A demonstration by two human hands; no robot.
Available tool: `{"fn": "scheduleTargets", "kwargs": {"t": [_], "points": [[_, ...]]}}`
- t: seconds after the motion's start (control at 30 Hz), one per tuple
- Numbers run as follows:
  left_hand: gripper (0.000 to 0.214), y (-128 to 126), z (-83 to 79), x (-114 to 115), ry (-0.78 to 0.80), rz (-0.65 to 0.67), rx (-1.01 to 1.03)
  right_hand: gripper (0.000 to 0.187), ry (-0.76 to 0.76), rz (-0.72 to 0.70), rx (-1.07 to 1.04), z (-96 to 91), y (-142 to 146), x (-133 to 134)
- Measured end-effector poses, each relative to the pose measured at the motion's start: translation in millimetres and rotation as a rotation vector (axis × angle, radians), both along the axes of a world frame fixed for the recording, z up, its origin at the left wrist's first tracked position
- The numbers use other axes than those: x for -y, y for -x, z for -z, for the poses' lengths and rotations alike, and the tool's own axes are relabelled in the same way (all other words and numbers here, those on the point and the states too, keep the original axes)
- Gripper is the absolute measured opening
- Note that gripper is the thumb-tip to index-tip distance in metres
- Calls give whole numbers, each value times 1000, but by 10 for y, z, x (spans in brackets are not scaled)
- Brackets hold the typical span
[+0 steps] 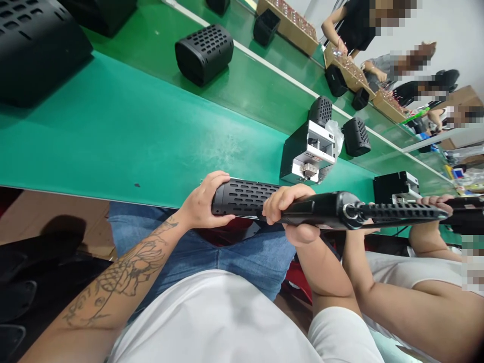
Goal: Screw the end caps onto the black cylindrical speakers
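Note:
My left hand [202, 201] is wrapped round the left end of a black perforated housing [245, 197] held over my lap at the green table's front edge. My right hand [289, 209] grips the housing's right end, fingers curled over the top. Just past it, a neighbour's hands [434, 201] hold a similar black perforated part [397, 212] in line with mine.
A green conveyor table [124, 131] carries several black perforated housings [204, 53], a black and white open unit [308, 156] and a black box [395, 185]. Cardboard trays [291, 25] and several seated workers sit at the far right. Black parts lie at the lower left.

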State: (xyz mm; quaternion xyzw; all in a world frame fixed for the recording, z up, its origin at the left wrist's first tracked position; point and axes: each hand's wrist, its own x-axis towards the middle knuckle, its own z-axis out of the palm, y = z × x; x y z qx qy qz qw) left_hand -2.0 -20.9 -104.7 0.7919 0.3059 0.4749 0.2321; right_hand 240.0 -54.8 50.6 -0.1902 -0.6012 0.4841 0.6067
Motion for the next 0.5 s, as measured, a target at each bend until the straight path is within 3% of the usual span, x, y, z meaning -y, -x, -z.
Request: {"fn": "scheduleTargets", "kwargs": {"t": [0.1,0.17,0.27,0.37,0.43,0.5], "points": [[109,10,19,2,-48,0,-9,63,17,28,33,-120,-140,-10],[112,17,26,12,-57,-7,-26,55,-30,135,43,-234,-355,-112],[114,21,31,33,-58,-23,-44,57,-151,533,52,-344,-788,-452],[113,18,36,48,-72,-36,-51,58,-205,976,105,-302,-1178,-880],[114,18,41,51,-76,-41,-52,60,-175,1107,134,-209,-1341,-1095],[115,22,47,50,-72,-46,-55,62,-134,1115,136,-102,-1423,-1207]]}}
